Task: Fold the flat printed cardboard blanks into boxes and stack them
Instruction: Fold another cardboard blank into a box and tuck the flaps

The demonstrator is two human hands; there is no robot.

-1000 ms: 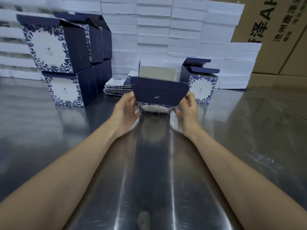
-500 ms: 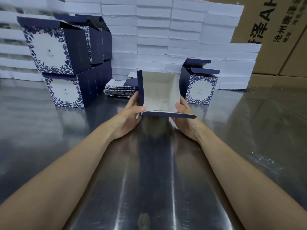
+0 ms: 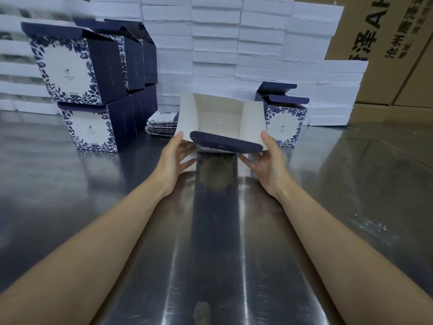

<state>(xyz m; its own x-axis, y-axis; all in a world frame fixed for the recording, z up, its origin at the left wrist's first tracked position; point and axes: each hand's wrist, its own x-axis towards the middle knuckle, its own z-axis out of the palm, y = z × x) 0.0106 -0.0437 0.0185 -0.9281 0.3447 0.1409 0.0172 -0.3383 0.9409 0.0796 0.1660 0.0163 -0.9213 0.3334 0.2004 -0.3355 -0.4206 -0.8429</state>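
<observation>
We see a half-folded box (image 3: pixel 218 118) held above the bench (image 3: pixel 93 207) between both hands, its white inside open toward us and a navy flap along its near edge. The left hand (image 3: pixel 173 160) pinches the left wall, thumb on top and fingers (image 3: pixel 187 163) spread beneath. The right hand (image 3: pixel 269 161) pinches the right wall likewise. Just beyond the left fingers lie flat blanks (image 3: pixel 161 124), and farther left stand stacked boxes (image 3: pixel 86 90). Just beyond the right fingers stands a lone box (image 3: pixel 287 123), its lid open.
</observation>
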